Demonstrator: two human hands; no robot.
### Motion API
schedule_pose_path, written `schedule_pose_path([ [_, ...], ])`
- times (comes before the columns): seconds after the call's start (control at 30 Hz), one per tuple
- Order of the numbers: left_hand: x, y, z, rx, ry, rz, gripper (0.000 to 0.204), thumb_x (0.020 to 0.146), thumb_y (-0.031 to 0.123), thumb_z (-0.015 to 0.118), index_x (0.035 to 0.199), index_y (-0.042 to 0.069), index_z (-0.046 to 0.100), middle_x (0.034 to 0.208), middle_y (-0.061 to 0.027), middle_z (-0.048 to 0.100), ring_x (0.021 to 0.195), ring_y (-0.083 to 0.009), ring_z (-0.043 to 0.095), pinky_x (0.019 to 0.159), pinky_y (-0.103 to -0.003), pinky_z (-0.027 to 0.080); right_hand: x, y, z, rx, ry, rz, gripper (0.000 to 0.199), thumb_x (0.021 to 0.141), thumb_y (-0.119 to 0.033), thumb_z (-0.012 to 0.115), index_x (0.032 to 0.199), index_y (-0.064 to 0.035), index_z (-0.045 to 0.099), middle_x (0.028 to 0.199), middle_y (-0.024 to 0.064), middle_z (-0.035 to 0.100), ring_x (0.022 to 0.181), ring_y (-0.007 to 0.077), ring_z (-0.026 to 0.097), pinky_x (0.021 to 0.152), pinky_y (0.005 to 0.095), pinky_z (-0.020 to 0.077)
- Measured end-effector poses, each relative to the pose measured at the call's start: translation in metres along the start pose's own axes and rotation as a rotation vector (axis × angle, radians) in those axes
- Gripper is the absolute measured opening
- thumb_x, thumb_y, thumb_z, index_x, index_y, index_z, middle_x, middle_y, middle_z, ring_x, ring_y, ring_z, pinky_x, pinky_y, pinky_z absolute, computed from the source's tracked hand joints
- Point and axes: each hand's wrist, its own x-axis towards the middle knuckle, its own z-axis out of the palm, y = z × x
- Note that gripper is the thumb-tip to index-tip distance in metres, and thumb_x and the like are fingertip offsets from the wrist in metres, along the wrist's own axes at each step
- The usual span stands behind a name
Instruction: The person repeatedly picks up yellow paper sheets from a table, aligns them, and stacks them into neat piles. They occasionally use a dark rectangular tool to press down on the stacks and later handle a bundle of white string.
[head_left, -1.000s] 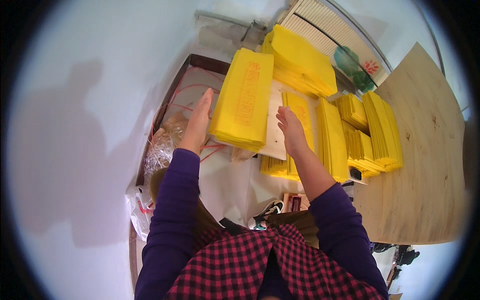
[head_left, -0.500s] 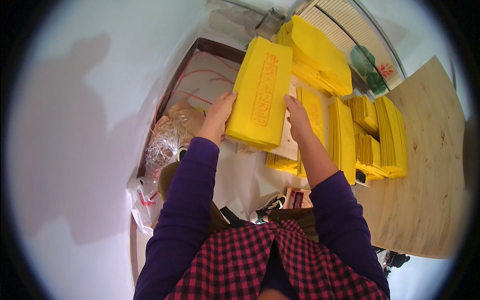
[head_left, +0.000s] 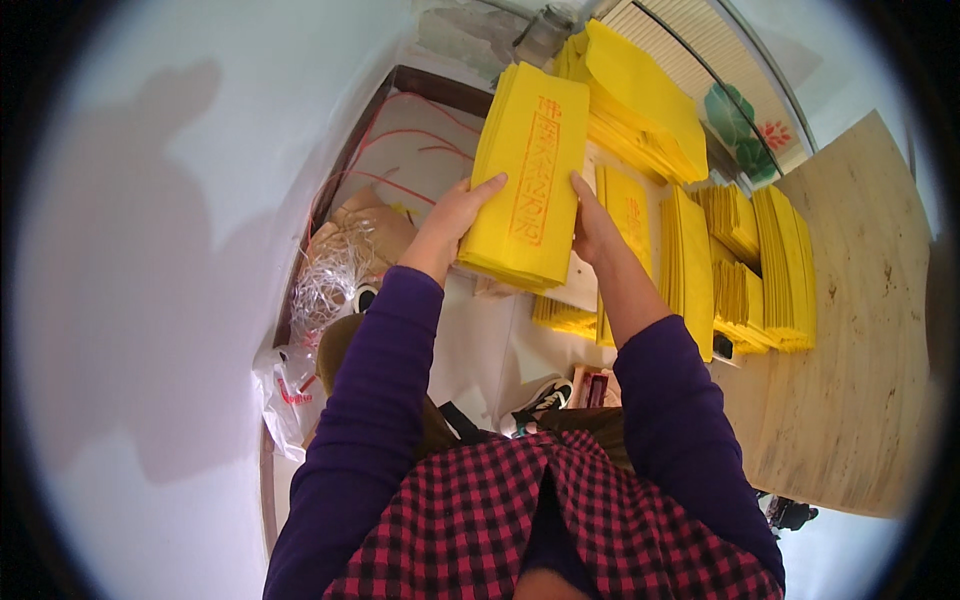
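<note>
Between my two hands is a thick stack of yellow paper (head_left: 545,165) with red printing on its top sheet. My left hand (head_left: 465,222) grips the stack's left edge, its thumb lying on the top sheet. My right hand (head_left: 592,225) closes on the right edge, thumb near the top face; the fingers of both hands are mostly hidden under or beside the stack. Just right of my right hand lies another printed yellow paper stack (head_left: 625,215). A larger pile of yellow sheets (head_left: 640,90) sits beyond it.
More yellow paper bundles (head_left: 785,265) stand on the right by a wooden board (head_left: 850,330). To the left are crumpled clear strips (head_left: 330,285), brown paper (head_left: 370,235), pink cords (head_left: 400,135) and a white plastic bag (head_left: 290,400) beside the wall (head_left: 170,300).
The stack has risen slightly in the picture with both hands. My left thumb has come over onto the top sheet, and my right hand has come closer against the right edge.
</note>
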Motion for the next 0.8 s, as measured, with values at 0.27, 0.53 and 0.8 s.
schedule_pose_path([
  [0.27, 0.005, -0.007, -0.003, 0.040, 0.010, 0.000, 0.052, 0.086, 0.026, 0.065, 0.121, -0.007, 0.045, 0.108, -0.0174, 0.061, 0.091, -0.0224, 0.064, 0.076, -0.031, 0.053, 0.004, -0.006, -0.004, -0.053, 0.017, 0.053, 0.082, 0.084, -0.067, 0.046, 0.132, 0.0000, 0.046, 0.131, 0.0171, 0.050, 0.119, 0.0311, 0.042, 0.102, 0.0457, 0.0296],
  [0.53, -0.001, 0.004, -0.002, -0.058, 0.040, -0.065, 0.047, 0.088, 0.028, 0.063, 0.115, -0.008, 0.052, 0.105, -0.0168, 0.063, 0.086, -0.0211, 0.065, 0.071, -0.031, 0.054, 0.006, -0.009, -0.003, -0.054, 0.057, 0.087, 0.089, 0.082, -0.070, 0.047, 0.124, 0.0076, 0.050, 0.125, 0.0195, 0.051, 0.116, 0.0321, 0.044, 0.101, 0.0456, 0.0313],
  [0.8, 0.004, 0.007, 0.001, -0.123, 0.066, -0.141, 0.045, 0.085, 0.025, 0.066, 0.118, -0.004, 0.054, 0.114, -0.0146, 0.062, 0.100, -0.0229, 0.063, 0.086, -0.034, 0.052, 0.006, -0.004, -0.006, -0.071, 0.092, 0.057, 0.069, 0.083, -0.067, 0.048, 0.116, -0.0064, 0.058, 0.106, 0.0103, 0.058, 0.102, 0.0236, 0.050, 0.093, 0.0412, 0.0355],
])
